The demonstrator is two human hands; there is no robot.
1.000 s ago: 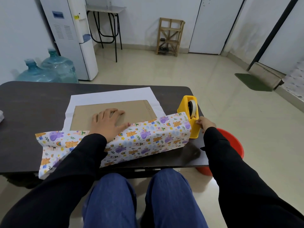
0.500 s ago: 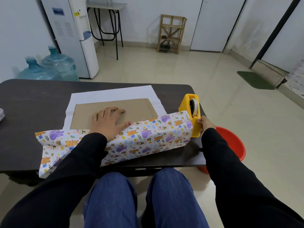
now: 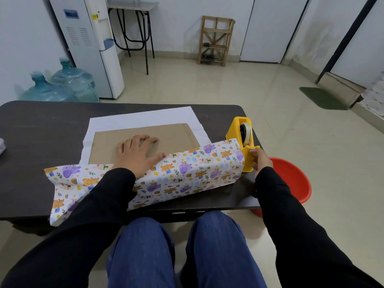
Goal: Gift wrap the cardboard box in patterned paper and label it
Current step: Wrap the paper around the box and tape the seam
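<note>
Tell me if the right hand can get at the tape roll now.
Probably yes: the right hand grips the yellow tape dispenser by its handle, with the tape roll exposed just above.

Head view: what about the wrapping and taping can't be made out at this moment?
1. Near part of the cardboard box: head view, covered by the folded-up patterned paper and the left hand.
2. Whether any tape is pulled free from the tape dispenser: head view, too small to tell; the right hand covers part of its handle.
3. White object on the table's left: head view, cut off by the frame edge.
</note>
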